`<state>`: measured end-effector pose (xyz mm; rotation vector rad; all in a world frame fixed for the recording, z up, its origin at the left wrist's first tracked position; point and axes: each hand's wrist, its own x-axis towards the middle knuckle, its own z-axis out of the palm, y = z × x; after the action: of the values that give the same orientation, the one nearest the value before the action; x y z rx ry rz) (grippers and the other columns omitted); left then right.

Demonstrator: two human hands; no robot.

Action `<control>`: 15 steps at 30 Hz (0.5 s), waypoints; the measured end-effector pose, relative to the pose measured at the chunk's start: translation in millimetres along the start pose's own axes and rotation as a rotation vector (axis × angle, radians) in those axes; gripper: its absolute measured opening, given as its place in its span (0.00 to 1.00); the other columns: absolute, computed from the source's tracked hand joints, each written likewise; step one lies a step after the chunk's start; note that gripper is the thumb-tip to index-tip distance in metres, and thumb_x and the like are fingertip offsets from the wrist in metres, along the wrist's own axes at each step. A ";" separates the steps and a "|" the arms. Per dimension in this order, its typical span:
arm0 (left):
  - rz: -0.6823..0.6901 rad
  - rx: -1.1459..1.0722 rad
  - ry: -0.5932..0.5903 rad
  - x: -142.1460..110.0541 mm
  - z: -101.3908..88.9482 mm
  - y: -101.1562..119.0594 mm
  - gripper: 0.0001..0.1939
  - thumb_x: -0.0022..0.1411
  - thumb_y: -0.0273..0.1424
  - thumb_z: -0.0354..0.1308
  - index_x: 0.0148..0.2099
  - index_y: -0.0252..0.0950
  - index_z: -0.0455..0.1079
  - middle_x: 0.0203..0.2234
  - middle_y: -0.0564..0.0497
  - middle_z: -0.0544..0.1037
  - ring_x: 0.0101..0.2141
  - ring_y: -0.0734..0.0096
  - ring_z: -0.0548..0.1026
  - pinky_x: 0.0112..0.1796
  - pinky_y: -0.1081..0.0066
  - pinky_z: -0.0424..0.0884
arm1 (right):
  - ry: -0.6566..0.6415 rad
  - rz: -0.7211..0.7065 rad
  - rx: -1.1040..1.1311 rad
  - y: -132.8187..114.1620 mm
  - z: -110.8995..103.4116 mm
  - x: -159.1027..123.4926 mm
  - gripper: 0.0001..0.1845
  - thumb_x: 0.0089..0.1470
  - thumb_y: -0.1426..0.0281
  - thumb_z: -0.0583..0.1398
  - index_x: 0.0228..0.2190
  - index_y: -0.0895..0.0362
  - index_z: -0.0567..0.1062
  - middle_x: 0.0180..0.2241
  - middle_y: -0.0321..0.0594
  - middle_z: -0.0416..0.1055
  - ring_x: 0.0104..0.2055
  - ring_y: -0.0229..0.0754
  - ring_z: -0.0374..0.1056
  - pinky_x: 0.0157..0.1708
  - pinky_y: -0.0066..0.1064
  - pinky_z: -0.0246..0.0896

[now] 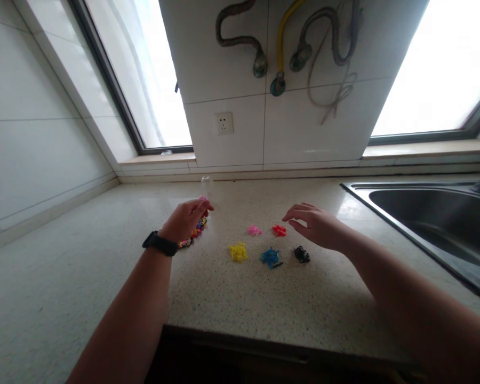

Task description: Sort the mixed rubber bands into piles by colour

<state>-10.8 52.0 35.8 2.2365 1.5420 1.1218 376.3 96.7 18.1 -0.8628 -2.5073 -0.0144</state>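
My left hand (187,218), with a dark watch (160,244) on its wrist, hovers over a mixed pile of small coloured bands (199,229) and partly hides it. Its fingers are curled together; what they hold, if anything, is hidden. A bit of pink shows just behind them. My right hand (312,224) is held palm down, thumb and fingers apart, beside a red pile of bands (279,230). Near it lie a black pile (301,254), a blue pile (270,257) with one dark piece at its edge, a pink pile (254,230) and a yellow pile (239,252).
A clear, cup-like container (207,184) stands behind my left hand. At the right a steel sink (360,193) is set into the speckled countertop (224,298). On the tiled wall are a power socket (224,123) and hanging hoses (280,48), between two windows.
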 end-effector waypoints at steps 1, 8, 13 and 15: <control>0.001 0.035 0.024 -0.1 -3.4 -3.3 0.24 0.71 0.45 0.45 0.42 0.36 0.77 0.29 0.48 0.78 0.32 0.69 0.75 0.34 0.71 0.69 | -0.011 -0.009 0.006 -1.9 0.4 0.3 0.12 0.62 0.71 0.55 0.41 0.52 0.78 0.42 0.42 0.77 0.45 0.45 0.71 0.48 0.40 0.65; -0.119 0.341 -0.025 -1.7 -21.6 -33.5 0.20 0.67 0.45 0.49 0.42 0.39 0.78 0.30 0.49 0.80 0.31 0.66 0.76 0.33 0.70 0.66 | -0.078 -0.001 0.028 -10.2 -0.5 1.6 0.13 0.62 0.70 0.54 0.42 0.53 0.79 0.40 0.43 0.76 0.43 0.45 0.70 0.44 0.38 0.65; -0.180 0.390 -0.158 -1.4 -19.1 -43.7 0.18 0.64 0.44 0.52 0.41 0.39 0.79 0.34 0.47 0.82 0.35 0.62 0.77 0.37 0.68 0.69 | -0.106 0.012 0.059 -11.3 -0.7 1.6 0.13 0.63 0.69 0.55 0.42 0.53 0.79 0.40 0.44 0.76 0.44 0.45 0.70 0.45 0.38 0.65; -0.192 0.397 -0.184 -1.0 -16.2 -46.8 0.17 0.63 0.42 0.53 0.42 0.39 0.79 0.36 0.46 0.82 0.37 0.61 0.78 0.39 0.67 0.69 | -0.110 0.016 0.072 -12.3 -0.5 1.5 0.13 0.63 0.68 0.55 0.42 0.53 0.79 0.40 0.44 0.76 0.43 0.45 0.70 0.44 0.38 0.64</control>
<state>-55.3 67.6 20.8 2.2788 1.9831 0.5772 368.3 87.5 21.0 -0.8762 -2.5849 0.1307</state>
